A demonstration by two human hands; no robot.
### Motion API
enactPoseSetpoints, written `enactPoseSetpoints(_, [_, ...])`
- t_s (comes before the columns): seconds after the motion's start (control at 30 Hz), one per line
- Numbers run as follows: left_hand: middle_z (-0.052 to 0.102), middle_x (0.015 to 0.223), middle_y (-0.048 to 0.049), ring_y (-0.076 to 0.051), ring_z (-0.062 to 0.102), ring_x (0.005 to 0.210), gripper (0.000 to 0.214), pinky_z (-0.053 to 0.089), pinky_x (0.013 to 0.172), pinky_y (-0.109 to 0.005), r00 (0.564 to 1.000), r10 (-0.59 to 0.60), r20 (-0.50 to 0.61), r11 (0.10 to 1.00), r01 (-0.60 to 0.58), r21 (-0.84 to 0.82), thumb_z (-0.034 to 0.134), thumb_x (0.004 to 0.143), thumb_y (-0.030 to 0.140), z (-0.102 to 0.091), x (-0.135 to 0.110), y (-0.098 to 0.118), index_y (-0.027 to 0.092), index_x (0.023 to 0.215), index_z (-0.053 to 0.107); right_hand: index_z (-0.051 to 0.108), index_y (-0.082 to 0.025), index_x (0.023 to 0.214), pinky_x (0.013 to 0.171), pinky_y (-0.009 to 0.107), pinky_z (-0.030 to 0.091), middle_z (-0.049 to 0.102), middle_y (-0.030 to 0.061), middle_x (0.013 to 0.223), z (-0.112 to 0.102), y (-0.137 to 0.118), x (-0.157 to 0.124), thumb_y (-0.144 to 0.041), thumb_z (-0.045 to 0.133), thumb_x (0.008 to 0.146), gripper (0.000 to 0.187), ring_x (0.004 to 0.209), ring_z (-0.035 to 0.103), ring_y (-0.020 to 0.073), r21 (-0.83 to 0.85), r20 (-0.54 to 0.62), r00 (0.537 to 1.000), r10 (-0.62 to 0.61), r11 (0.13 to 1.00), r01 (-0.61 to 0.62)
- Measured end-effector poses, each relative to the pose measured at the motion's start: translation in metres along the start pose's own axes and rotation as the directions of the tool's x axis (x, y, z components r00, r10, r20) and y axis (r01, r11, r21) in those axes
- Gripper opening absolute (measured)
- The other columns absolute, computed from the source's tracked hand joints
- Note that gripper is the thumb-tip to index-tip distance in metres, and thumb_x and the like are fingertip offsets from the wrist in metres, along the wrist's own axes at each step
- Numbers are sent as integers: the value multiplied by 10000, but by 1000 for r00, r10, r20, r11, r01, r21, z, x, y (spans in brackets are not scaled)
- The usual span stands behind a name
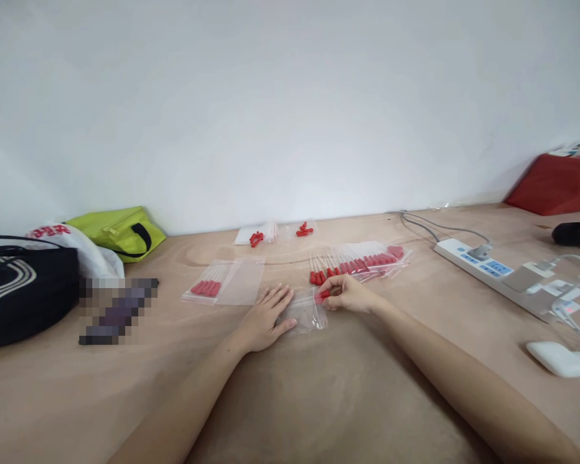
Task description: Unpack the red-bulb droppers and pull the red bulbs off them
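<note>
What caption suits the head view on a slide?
Left hand resting flat on a clear plastic bag, right hand pinching a red piece at the bag's edge.

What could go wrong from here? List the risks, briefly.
1. The thin clear plastic bag could shift or crease: the left hand lies flat across its left part while the right hand pinches a small red piece at its right edge.
2. The right hand might knock the nearby red-handled sticks out of line, as they lie right beside its fingers.
</note>
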State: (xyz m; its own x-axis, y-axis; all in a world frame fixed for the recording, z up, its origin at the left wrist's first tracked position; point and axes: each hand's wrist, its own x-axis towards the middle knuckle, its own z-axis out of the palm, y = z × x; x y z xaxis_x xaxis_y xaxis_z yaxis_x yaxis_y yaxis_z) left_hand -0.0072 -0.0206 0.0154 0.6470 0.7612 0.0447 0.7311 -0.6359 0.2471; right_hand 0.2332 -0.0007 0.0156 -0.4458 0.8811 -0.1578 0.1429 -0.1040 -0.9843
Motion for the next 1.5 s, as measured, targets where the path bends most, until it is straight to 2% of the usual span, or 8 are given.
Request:
enactPoseSetpoints(0.3, [243,1410,-88,-234,160,1312,608,139,1066,-440,1000,-20,18,1000,19,12,342,839,520,0,0,1,196,1345,254,612,-132,740,507,224,480,631,-7,592,-23,-13,-8,-193,692,514,248,523,582,100,-18,-61,993,101,995,-103])
enactPoseSetpoints(0.67, [239,1413,13,-179,172,1312,429,152,1069,-427,986,151,71,988,-148,-46,312,897,353,-9,-3,4,329,1323,265,615,-138,746,551,244,496,642,0,656,-27,-12,-8,-217,738,505,282,554,581,95,122,-23,994,106,987,-103])
enactPoseSetpoints(0.9, [359,1364,-16,-253,221,1295,408,156,1036,-534,993,56,108,998,-52,-39,414,845,375,-19,-8,3,316,1249,411,616,-147,741,579,220,480,629,-9,670,-59,-20,-14,-243,739,528,264,571,572,79,162,-153,988,-30,985,56])
enactPoseSetpoints(1.03, [475,1273,-50,-228,315,1255,335,144,1063,-492,999,18,-27,998,-19,-53,448,826,330,-20,-5,13,243,1140,526,608,-174,799,666,269,486,631,19,772,-61,-25,-9,-315,698,604,257,698,595,122,52,-399,884,-243,957,287])
enactPoseSetpoints(1.13, [371,1355,-69,-193,267,1280,420,172,1071,-437,998,8,-58,996,-13,-88,336,877,339,-10,1,26,212,1274,384,609,-182,860,704,296,481,606,52,848,-44,-22,4,-319,631,682,226,774,584,150,-303,-519,684,-513,858,413])
enactPoseSetpoints(1.23, [270,1407,-62,-224,183,1308,468,140,1059,-488,999,25,38,998,-22,-66,329,876,400,1,3,34,249,1319,307,620,-193,893,766,312,465,566,65,881,-23,-10,19,-259,540,759,170,833,558,160,-656,-375,542,-752,629,418])
enactPoseSetpoints(1.33, [265,1410,-56,-242,194,1303,452,149,1049,-495,1000,3,26,998,-2,-57,362,858,428,6,2,34,277,1284,365,608,-199,937,750,296,466,546,73,892,-8,6,30,-203,468,805,193,840,546,159,-805,-238,504,-830,459,377])
enactPoseSetpoints(1.5, [539,1157,-78,-210,475,1090,297,353,943,-386,966,-198,-167,974,175,-143,424,825,302,-2,6,20,195,1072,549,616,-196,902,674,265,449,530,80,877,0,20,35,-186,432,831,197,783,523,156,-939,-68,592,-803,253,234])
